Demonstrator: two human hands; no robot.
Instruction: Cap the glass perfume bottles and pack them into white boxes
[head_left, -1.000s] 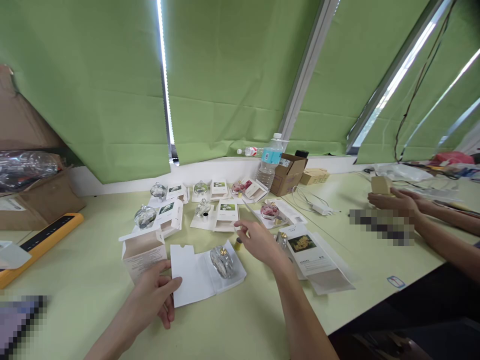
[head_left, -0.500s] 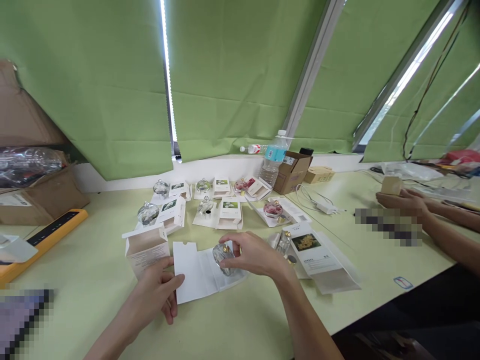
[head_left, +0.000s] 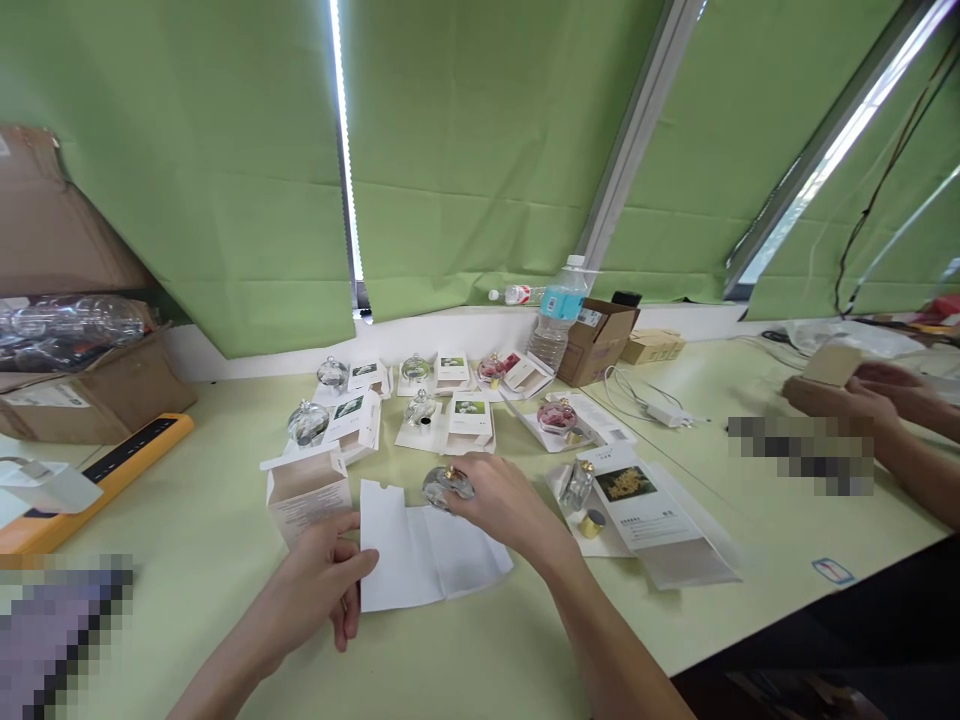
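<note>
The person's right hand (head_left: pixel 501 505) is closed over a rounded clear glass bottle with a gold top (head_left: pixel 448 487), which sits tilted at the upper edge of a folded white card insert (head_left: pixel 427 555); from here, I can't quite tell whether the bottle touches the card. The left hand (head_left: pixel 316 582) pinches the card's left edge, just beside an open white cardboard carton (head_left: pixel 307 497). To the right on the pale green surface (head_left: pixel 187 590), a small gold cylinder (head_left: pixel 592 523) stands near a white leaflet with a yellow-flower photo (head_left: pixel 626 483). Farther right, a co-worker's hands (head_left: pixel 847 395) are at a small tan box (head_left: pixel 831 365).
</note>
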